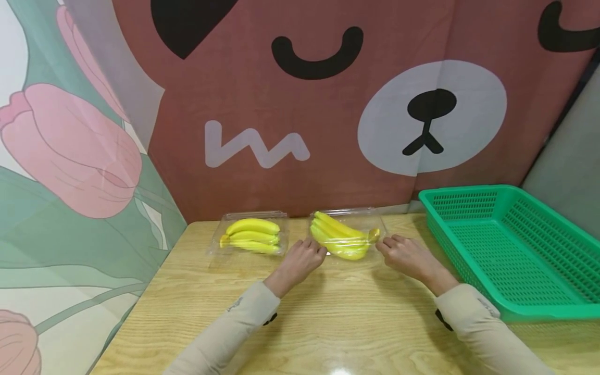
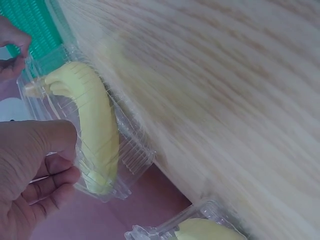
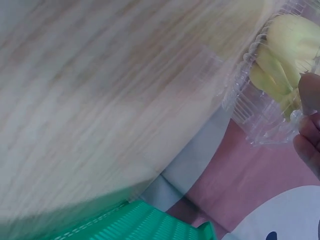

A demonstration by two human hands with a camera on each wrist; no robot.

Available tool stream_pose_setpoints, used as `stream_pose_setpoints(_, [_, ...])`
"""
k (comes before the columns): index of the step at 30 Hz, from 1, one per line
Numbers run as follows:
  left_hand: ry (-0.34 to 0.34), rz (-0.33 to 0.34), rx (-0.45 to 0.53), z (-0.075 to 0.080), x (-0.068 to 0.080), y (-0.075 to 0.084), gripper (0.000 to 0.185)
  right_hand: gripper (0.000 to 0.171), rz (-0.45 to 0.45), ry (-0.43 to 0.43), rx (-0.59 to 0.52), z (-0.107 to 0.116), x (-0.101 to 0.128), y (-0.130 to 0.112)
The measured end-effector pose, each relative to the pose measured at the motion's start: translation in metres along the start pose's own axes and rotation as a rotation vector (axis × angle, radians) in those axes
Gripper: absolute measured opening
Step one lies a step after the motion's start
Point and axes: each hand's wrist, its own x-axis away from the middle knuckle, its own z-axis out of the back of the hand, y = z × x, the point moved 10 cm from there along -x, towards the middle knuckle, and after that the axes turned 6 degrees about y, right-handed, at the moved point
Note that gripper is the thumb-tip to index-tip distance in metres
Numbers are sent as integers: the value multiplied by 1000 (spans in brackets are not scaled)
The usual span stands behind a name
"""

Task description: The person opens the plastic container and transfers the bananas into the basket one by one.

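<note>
Along the far edge of the wooden bench point(image 1: 328, 317), against the hanging cartoon-bear cloth point(image 1: 375, 104), two clear plastic clamshell boxes are sitting side by side, each one holding a single bunch of yellow bananas. One green plastic basket point(image 1: 511, 245) is standing at the right edge of the bench, with no contents showing. The left box point(image 1: 250, 233) is lying shut near the far left corner, well apart from both hands. The right box point(image 1: 348, 237) is lying at the middle of the far edge, between the two hands, and its bananas point(image 1: 339, 237) are showing through the clear lid. The left hand point(image 1: 300, 260) is pressing up against the left end of this box; in the left wrist view its fingers point(image 2: 47, 187) are curling round the plastic rim just beside the banana bunch, with the thumb lying over the top of the lid. The right hand point(image 1: 407, 255) is meeting the right end of the same box, and in the right wrist view its fingertips point(image 3: 310, 100) are touching the plastic edge next to the fruit, curled as if pinching it, though most of that hand is falling outside the view. Both sleeves are reaching in from the near edge of the bench.
</note>
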Motion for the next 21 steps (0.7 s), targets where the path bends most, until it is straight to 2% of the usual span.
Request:
stream_pose_setpoints(2, [3,-1,-7,0,1,0,11,21,2,-20,-1,-2,-2,-1])
stream_pose_setpoints(16, [28,-3,-33,3,3,-2,17,26,15,-92,-8,-10,-7,-4])
stream_pose_setpoints(19, [25,-6,-31,2,2,-1,18,23,19,-99,-8,-11,-7,-4])
stream_pose_setpoints(21, [23,-9,-33,1,2,-1,18,15,25,-94,-9,-11,-8,-4])
